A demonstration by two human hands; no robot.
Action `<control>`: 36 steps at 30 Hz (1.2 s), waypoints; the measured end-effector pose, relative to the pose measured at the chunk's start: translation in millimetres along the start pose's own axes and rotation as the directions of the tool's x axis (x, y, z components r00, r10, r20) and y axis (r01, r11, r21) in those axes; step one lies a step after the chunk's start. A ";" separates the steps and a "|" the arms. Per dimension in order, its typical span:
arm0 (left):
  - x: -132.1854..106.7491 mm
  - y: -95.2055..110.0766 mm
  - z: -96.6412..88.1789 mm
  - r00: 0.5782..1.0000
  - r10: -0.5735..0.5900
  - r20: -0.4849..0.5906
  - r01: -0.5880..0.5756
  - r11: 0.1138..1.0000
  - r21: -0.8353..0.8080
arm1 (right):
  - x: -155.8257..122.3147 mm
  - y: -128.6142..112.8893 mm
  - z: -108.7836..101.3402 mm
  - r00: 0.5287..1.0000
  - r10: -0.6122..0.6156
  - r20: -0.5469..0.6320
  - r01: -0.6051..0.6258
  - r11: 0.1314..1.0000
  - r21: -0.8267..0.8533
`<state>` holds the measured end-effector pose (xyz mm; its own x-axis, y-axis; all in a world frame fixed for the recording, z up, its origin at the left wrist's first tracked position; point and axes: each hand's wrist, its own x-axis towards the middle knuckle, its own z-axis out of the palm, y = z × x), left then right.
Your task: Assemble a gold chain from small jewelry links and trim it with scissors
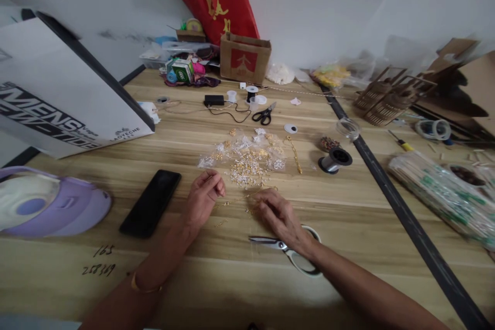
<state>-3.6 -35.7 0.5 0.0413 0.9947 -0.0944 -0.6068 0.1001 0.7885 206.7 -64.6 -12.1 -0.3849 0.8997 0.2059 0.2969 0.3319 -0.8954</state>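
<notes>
Hands rest on the wooden bench (348, 227), with both forearms entering from the lower edge and converging toward the centre. The left hand (204, 197) lies on its outer edge with the wrist straight and a gold bangle (144, 287) on the forearm. Its fingers (216, 185) are curled shut, thumb and forefinger tips together; what they pinch is too small to identify. The right hand (277, 215) is palm down with knuckles raised and fingers bent so the tips point at the bench; whether these grip anything cannot be told. Loose gold findings (235, 200) lie scattered between the two hands, at or just beside the fingertips. A heap of findings (249, 162), partly in clear packets, sits just beyond both hands. White-handled scissors (270, 241) lie flat under the right wrist, blades pointing left. A black phone (151, 202) lies flat to the left of the left hand, near but apart.
</notes>
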 end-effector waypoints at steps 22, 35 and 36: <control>-4.0 6.8 -0.1 0.978 -0.055 0.201 0.044 0.997 0.061 | 17.4 -0.1 -50.0 0.959 0.200 0.202 -0.002 0.716 -0.698; -2.6 1.9 -4.1 0.976 -0.065 0.206 0.046 0.995 0.093 | 13.5 -3.3 -29.3 0.906 0.214 0.364 0.159 0.626 -0.763; -2.4 1.5 -4.7 0.976 -0.063 0.208 0.044 0.994 0.097 | 13.3 -3.8 -27.2 0.900 0.231 0.370 0.172 0.592 -0.787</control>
<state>-8.3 -38.0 -0.9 0.2438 0.9697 -0.0159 -0.5244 0.1456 0.8390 224.2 -46.2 4.8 -0.6011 0.7815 -0.1671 0.7978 0.5743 -0.1836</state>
